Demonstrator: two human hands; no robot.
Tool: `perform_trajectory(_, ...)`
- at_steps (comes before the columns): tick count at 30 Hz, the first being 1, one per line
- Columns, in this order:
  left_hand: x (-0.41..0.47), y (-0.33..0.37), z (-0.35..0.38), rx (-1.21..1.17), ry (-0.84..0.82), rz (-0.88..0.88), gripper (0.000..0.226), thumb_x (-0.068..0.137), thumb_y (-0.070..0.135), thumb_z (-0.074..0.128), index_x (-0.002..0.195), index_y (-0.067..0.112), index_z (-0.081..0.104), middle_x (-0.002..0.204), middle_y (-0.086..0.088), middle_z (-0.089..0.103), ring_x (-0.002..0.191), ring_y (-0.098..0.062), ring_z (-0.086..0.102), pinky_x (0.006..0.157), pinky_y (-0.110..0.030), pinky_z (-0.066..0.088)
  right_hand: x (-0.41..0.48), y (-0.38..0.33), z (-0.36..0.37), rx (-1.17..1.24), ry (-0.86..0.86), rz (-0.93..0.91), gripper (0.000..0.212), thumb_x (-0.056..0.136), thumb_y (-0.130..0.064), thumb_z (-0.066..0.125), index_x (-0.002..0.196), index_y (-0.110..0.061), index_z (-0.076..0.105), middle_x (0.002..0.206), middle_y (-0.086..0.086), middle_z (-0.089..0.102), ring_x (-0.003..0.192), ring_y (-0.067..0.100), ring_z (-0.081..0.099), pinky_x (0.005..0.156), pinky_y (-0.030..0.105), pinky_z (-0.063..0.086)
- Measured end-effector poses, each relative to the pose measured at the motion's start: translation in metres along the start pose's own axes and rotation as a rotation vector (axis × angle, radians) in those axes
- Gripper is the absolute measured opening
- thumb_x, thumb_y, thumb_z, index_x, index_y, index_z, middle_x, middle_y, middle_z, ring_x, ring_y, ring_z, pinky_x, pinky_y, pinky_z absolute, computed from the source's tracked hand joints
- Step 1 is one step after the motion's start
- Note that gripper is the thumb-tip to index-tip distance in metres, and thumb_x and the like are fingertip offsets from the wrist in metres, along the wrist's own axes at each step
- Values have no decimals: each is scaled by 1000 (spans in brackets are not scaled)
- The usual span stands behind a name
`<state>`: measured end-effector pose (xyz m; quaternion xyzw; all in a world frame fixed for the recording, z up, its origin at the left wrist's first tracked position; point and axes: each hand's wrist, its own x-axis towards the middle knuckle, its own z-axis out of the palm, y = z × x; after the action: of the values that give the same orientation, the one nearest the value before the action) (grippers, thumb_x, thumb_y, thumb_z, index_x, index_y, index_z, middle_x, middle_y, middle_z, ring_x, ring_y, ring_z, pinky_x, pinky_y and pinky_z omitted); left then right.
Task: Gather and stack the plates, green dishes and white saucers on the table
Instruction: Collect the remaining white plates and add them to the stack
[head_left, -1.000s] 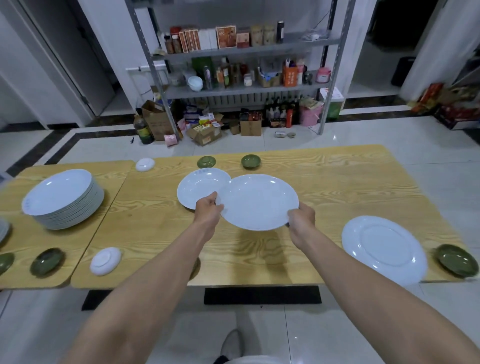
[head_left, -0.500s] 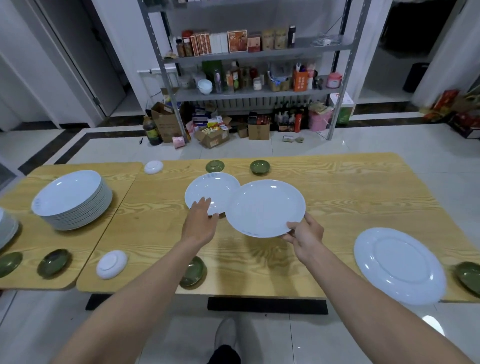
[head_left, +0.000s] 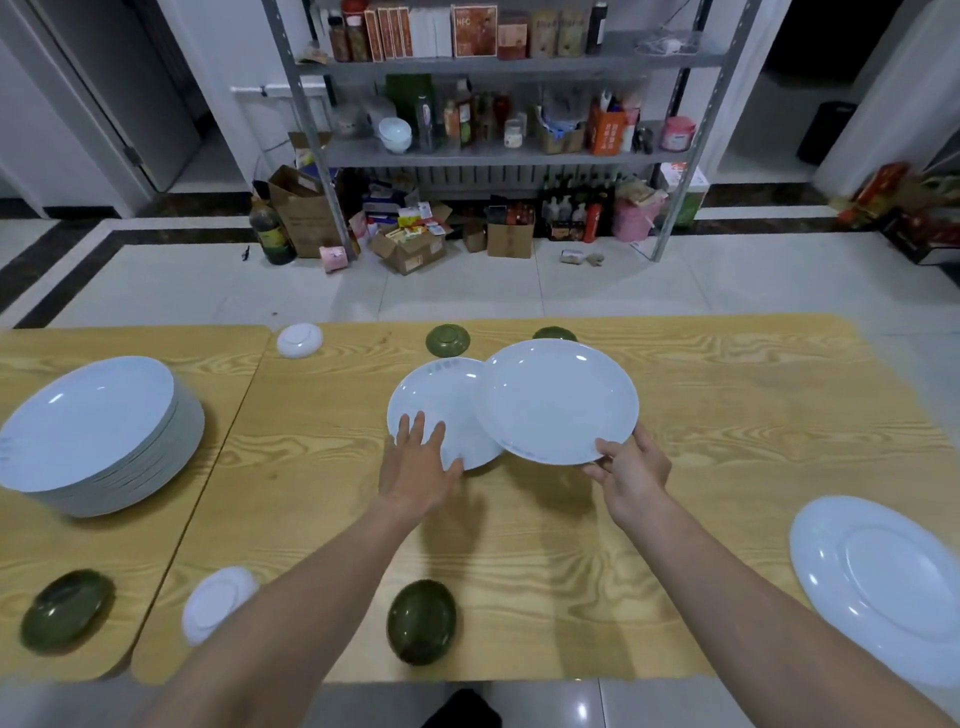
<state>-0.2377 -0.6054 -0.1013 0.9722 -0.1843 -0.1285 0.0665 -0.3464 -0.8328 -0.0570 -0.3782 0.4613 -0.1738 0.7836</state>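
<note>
1. Head view: right hand (head_left: 631, 475) pinches the raised plate (head_left: 558, 402) at its 5 o'clock rim.
2. Fingers straight, left hand (head_left: 418, 467) rests on the flat plate (head_left: 436, 395) at 7 o'clock.
3. At 9 o'clock on the table (head_left: 727, 415) sits the plate stack (head_left: 88, 421).

The light is cool and even, and it comes from above. It is bright enough on the worktop (head_left: 727, 415), where a soft shadow lies under the raised plate (head_left: 558, 400). Small white glints sit on the plate stack (head_left: 88, 421) at the left and on the big plate (head_left: 883, 582) at the near right. The near floor (head_left: 582, 709) shows one spot of glare. The far right doorway (head_left: 821, 41) is dark. The wide lens bends the worktop edges and leans the shelf (head_left: 498, 150) posts. The shelf goods look soft.
</note>
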Motion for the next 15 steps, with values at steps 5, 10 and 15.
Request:
perform_trajectory(5, 31, -26, 12, 42, -85, -5, 67, 99, 60, 30, 157, 28, 19, 166, -6, 1, 152, -26, -7, 121, -47, 6, 14, 10, 28, 25, 20, 19, 71, 85, 19, 57, 147, -14, 47, 126, 14, 63, 105, 36, 67, 66, 44, 58)
perform_trajectory(10, 51, -43, 28, -182, -135, -102, 66, 99, 53, 44, 156, 26, 26, 165, -10, -4, 152, -27, -6, 119, -42, 19, 24, 19, 48, 47, 38, 31, 72, 86, 19, 56, 148, -14, 44, 121, 14, 65, 101, 35, 68, 57, 39, 58)
perform_trajectory(15, 71, -49, 38, -337, -32, -173, 64, 94, 35, 61, 151, 24, 34, 159, -19, 2, 144, -35, 6, 115, -37, 21, 29, 27, 61, 56, 49, 54, 73, 86, 19, 56, 150, -13, 41, 115, 14, 67, 97, 34, 68, 60, 40, 57)
